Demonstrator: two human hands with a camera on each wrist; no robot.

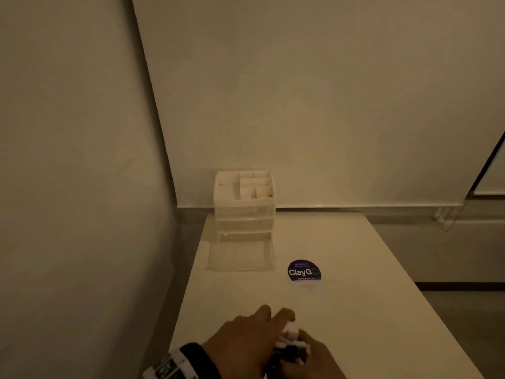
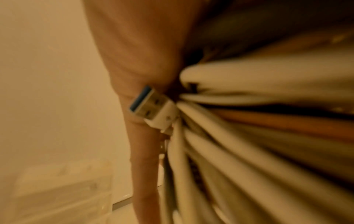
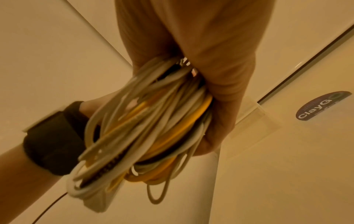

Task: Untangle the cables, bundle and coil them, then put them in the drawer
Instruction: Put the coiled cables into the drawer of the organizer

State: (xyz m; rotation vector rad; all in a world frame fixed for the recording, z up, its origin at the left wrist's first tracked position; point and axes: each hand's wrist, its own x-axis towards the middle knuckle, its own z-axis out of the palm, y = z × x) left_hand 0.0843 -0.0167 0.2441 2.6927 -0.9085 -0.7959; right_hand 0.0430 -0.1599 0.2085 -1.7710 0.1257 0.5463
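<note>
Both hands at near table (image 1: 355, 269) edge. Right hand (image 3: 210, 63) clenched round coiled cables (image 3: 153, 121) (white, yellow). Left hand (image 1: 246, 343) beside bundle, fingers loosely extended; grip cannot be told. Bottom drawer (image 1: 240, 255) of clear organizer (image 1: 243, 203) pulled open, well apart. Purple ClayGo sticker (image 1: 304, 270) between hands and drawer.

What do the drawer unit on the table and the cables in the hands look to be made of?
Drawer unit: likely clear, glossy plastic, since the table shows through its open bottom drawer; the top tray looks opaque white.
Cables: smooth white and yellow jackets, probably rubbery plastic; they bend into tight loops.
USB plug: shiny metal shell, white plastic housing.
</note>
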